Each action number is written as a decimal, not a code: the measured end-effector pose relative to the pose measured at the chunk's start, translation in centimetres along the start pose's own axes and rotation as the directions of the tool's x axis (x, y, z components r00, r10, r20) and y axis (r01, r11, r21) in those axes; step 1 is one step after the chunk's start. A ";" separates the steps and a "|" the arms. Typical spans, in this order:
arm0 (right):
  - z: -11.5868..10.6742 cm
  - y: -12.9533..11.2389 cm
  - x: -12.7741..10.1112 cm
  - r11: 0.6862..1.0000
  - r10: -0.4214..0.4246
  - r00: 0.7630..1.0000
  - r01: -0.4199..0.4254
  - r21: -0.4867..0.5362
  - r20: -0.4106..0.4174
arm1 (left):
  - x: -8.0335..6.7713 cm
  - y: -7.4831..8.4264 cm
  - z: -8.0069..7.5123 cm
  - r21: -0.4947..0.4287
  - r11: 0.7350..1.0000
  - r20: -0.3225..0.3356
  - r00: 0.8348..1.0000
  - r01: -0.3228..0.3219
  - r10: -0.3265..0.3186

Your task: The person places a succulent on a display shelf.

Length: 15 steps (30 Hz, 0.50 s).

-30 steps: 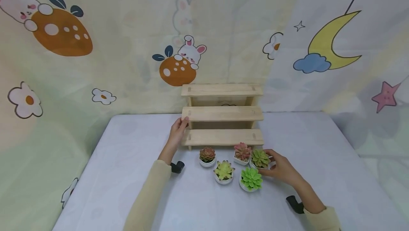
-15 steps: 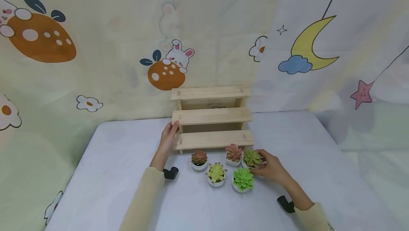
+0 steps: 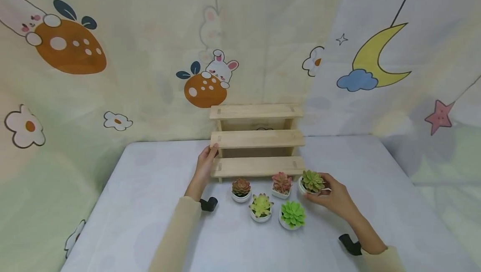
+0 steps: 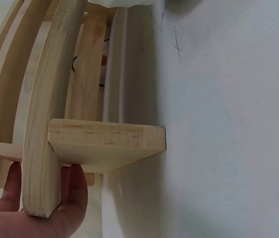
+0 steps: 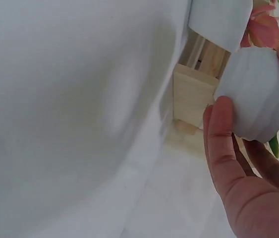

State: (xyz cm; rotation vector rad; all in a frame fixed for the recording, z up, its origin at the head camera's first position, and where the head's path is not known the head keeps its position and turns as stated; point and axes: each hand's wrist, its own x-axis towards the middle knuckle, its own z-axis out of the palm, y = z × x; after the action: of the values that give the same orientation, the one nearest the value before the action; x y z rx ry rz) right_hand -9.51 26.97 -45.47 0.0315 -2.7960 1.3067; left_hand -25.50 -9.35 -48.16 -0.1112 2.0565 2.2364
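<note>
On the bench, in front of the shelf: five small potted succulents stand in a group; four rest on the white cloth.
Right hand: its fingers are curled around the white pot of the olive-green succulent, at the right end of the group, just beside the lowest step. In the right wrist view the thumb presses on the ribbed pot, and the pot seems lifted a little from the cloth.
Left hand: it grips the left end of the wooden step shelf at the middle step; the fingers wrap the side board from behind.
Step in hand: in my judgement, the picking up of one plant while the shelf is held steady.
Next move calls for: probably to carry the pot upright over a step and put it down flat, without knocking the pink succulent beside it.
Other plants: a reddish-brown succulent, a yellow-green succulent and a bright green succulent are untouched.
</note>
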 end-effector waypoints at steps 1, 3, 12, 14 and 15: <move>-0.1 -0.1 0.0 1.000 0.002 1.000 -0.002 0.006 -0.007 | 0.0 0.0 0.0 0.001 1.000 0.001 1.000 0.003 -0.003; -0.3 -0.5 0.2 1.000 -0.007 1.000 0.007 0.014 -0.022 | 0.0 0.1 0.1 -0.004 1.000 -0.002 1.000 0.008 -0.008; -0.7 -2.0 1.2 0.994 -0.113 0.989 0.113 -0.010 -0.095 | -0.7 0.5 0.1 -0.006 1.000 -0.001 1.000 0.027 -0.027; -0.8 -2.3 1.5 0.991 -0.130 0.986 0.130 -0.009 -0.108 | -0.8 0.5 0.2 0.001 1.000 -0.011 1.000 0.022 -0.022; -0.9 -2.4 1.6 0.990 -0.138 0.984 0.138 -0.005 -0.115 | -0.7 0.5 0.2 0.005 1.000 -0.016 1.000 0.021 -0.021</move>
State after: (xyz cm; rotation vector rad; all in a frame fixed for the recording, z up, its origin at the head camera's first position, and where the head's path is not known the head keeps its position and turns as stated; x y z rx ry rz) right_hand -10.97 26.08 -42.96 0.1434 -2.6441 1.2391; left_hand -24.82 -9.17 -47.59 -0.1493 2.0592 2.2250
